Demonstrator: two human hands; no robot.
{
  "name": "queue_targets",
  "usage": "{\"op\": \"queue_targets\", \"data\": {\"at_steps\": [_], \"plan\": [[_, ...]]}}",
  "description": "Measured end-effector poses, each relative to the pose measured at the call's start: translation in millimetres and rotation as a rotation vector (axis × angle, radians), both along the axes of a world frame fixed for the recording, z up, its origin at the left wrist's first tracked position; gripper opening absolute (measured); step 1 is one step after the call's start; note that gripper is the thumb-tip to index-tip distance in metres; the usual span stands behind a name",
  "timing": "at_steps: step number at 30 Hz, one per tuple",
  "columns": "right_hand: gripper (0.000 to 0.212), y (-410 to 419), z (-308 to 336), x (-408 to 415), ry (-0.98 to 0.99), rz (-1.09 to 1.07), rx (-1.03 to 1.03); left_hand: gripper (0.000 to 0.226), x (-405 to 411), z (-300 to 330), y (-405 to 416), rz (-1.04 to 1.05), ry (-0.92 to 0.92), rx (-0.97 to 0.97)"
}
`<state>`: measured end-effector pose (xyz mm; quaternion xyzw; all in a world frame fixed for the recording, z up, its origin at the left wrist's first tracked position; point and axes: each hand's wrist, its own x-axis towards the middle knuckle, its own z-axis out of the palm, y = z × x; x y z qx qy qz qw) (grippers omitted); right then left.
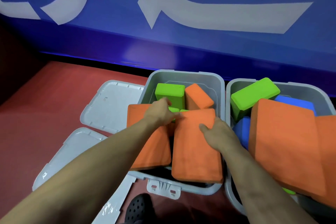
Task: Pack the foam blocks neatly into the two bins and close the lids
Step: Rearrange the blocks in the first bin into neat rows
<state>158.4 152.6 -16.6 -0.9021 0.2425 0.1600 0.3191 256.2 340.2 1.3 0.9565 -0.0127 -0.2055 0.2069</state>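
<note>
Pressing orange block (197, 143) into left bin (185, 76), both hands flat, grasping nothing; risk: block stood proud of rim, lid wouldn't shut.

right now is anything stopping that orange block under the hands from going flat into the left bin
Yes. The orange block rides above the left bin rim, propped on green blocks and another orange block beneath it.

the single head-worn camera is looking forward and steeply down from above, sitting close over two grey bins (185, 76) on the red floor (54, 96), its wide angle also taking in a blue wall (163, 42) beyond.
</note>
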Motion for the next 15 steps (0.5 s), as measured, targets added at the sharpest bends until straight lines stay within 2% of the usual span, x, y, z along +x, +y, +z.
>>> {"op": "queue_targets", "data": {"at_steps": [2, 5, 10, 15], "plan": [[0.062, 0.5, 5.1, 13.8, -0.13, 0.044, -0.09, 0.071, 23.3, -0.8, 4.2, 0.004, -0.107, -0.019], [0.067, -6.2, 4.4, 54.8, -0.241, 0.199, -0.117, 0.065, 54.9, -16.6, 11.7, -0.036, -0.189, -0.043], [0.076, -18.3, -29.6, 141.0, -0.144, 0.308, -0.129, 0.068, 109.2, -51.2, 10.7, -0.202, -0.213, 0.025], [0.102, -21.1, -77.8, 196.8, 0.026, 0.319, -0.165, 0.085, 162.2, -82.7, -1.2, -0.418, -0.155, 0.222]]}}
